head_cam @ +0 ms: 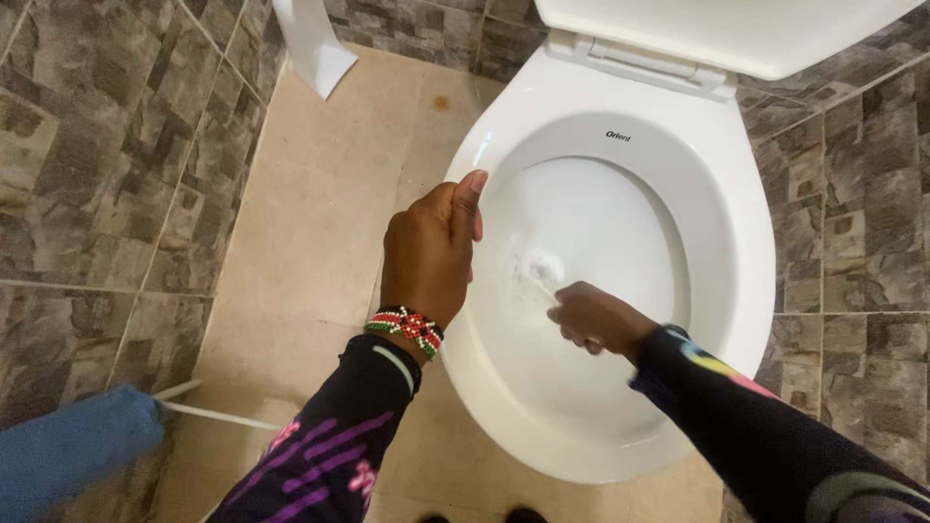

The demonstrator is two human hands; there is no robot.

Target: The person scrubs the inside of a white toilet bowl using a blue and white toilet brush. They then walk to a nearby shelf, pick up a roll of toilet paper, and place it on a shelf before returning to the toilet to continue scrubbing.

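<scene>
Scrubbing bowl interior: right hand clenched on thin brush handle, head at centre. Left hand fisted, thumb up, at 9 o'clock rim. Next likely: sweep brush around walls.

Beige floor meets grey stone-pattern wall tiles on both sides. White fixture base stands at far left corner. Blue cloth lies at near left edge.

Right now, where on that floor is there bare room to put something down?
The tan floor is bare between the tiled wall and the toilet. It is crowded at the bowl, where the right hand holds a brush and the left hand is by the rim.
</scene>
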